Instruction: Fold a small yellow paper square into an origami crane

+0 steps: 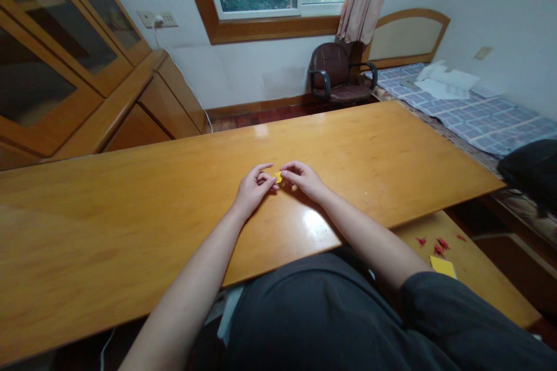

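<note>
A small piece of yellow paper (278, 177) is held between my two hands, just above the wooden table (165, 202). My left hand (255, 188) pinches its left side between thumb and fingers, with the index finger stretched out past it. On the other side, my right hand (303, 178) grips the right edge with thumb and fingertips. The paper looks folded, but its exact shape is too small to make out, and the fingers cover part of it.
Right of me, a lower wooden surface (487, 284) bears several small red folded pieces (439, 248) and a yellow paper stack (442, 267). Beyond the table stand a brown armchair (333, 72) and a bed (470, 110). A glass-door cabinet (93, 92) lines the left wall.
</note>
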Demonstrator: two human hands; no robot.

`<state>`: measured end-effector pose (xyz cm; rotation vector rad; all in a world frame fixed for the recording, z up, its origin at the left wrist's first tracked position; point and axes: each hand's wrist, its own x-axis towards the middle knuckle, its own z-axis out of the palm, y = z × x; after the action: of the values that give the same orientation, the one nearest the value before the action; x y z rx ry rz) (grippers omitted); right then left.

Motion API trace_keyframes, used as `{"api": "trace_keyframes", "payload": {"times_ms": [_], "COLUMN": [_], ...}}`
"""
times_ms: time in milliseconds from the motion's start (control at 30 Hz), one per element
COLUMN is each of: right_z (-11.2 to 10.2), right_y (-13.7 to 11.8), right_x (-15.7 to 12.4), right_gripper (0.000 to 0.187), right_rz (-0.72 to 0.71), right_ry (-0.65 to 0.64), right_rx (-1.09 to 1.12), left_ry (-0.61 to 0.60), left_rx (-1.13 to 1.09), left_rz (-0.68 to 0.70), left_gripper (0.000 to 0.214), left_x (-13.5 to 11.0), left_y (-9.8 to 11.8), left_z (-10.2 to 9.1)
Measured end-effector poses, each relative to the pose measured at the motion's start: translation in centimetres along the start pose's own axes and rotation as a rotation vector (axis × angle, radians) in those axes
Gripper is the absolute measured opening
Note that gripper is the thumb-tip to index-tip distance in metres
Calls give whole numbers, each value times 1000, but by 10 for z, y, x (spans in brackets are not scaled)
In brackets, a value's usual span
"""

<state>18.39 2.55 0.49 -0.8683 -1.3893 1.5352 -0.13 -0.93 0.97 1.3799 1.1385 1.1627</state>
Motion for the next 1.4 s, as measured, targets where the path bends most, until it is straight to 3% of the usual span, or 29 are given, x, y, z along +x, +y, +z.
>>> {"api": "trace_keyframes", "payload": {"times_ms": [300, 467, 667, 1067, 1400], "right_z": [-1, -1, -2, -4, -3], "right_y": [-3, -2, -4, -4, -4], "right_x": [-3, -4, -4, -4, -5], "right_gripper": [37, 37, 29, 21, 16], "right_rz": [19, -46, -236, -237, -242], "right_ry": [-37, -5, -17, -113, -73], "right_rx": [49, 37, -73, -207, -226], "left_ry": [-194, -148, -75, -113, -153], "left_rx": [-127, -152, -189, -181, -215], "left_rz": [-153, -170, -140, -127, -113], "left_gripper": [67, 67, 67, 64, 57], "left_x": [0, 0, 2, 2, 1], "left_y": [11, 12, 7, 1, 1], "left_z": [0, -1, -6, -11, -13]}}
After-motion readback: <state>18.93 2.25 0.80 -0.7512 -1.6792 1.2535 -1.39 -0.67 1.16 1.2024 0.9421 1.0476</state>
